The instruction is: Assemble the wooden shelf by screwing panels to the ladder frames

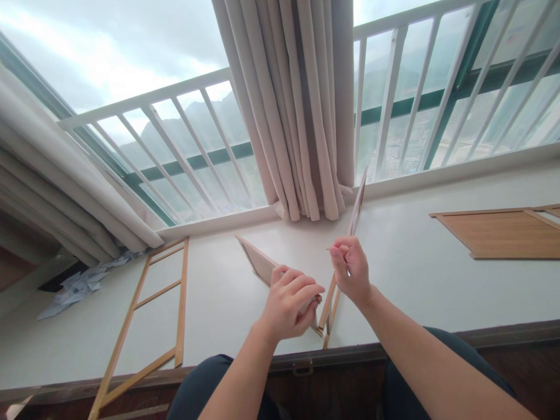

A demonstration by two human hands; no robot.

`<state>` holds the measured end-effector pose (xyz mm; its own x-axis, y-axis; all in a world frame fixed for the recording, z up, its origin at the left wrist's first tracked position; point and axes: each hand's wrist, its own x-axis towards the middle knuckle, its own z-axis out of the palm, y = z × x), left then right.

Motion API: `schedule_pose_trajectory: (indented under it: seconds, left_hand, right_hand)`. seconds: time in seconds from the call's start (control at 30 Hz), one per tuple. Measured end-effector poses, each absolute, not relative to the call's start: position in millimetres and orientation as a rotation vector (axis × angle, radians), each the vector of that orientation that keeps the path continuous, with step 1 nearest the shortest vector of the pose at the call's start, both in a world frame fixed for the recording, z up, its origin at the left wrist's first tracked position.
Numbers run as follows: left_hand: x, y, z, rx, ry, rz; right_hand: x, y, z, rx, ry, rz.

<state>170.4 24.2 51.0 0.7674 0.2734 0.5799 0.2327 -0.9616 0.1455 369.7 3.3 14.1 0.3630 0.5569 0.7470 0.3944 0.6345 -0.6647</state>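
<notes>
My left hand (291, 303) is closed around the near end of a light wooden panel (260, 262), which stands on edge and slants away to the left. Just to its right, a second wooden panel (357, 201) is seen nearly edge-on. The near ends of the two panels come close together, but my fingers partly hide where they meet. Above the second panel, my right hand (350, 265) pinches a thin metal piece (327, 249). Its tip pokes out past the thumb, while most of it stays hidden in the fingers.
An open wooden frame with crossbars (180, 315) lies at the left, overhanging the white ledge's (394, 280) front edge. A flat brown panel (503, 233) rests at the right. Crumpled papers (81, 286) sit far left. Behind are curtains (301, 116) and a white railing (153, 96).
</notes>
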Motion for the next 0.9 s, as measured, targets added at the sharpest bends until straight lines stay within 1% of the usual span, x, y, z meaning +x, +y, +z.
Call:
schedule_pose_trajectory:
  seconds: [0.3,0.47,0.6,0.9]
  left_hand:
    - [167.8,23.3,51.7,2.901,0.385,0.990]
    - [167.1,21.4,49.7,2.896,0.381,1.004]
    - [166.1,19.0,49.0,2.879,0.422,1.024]
    - [169.7,17.8,41.3,2.878,0.538,1.105]
  right_hand:
    - [371.6,3.7,13.9,-0.965,-1.260,0.117]
    - [366.4,11.9,6.1,-0.910,-1.139,0.111]
    - [363.9,22.9,4.8,-0.894,-1.006,0.076]
    - [360.9,31.2,7.6,-0.822,-0.951,0.042]
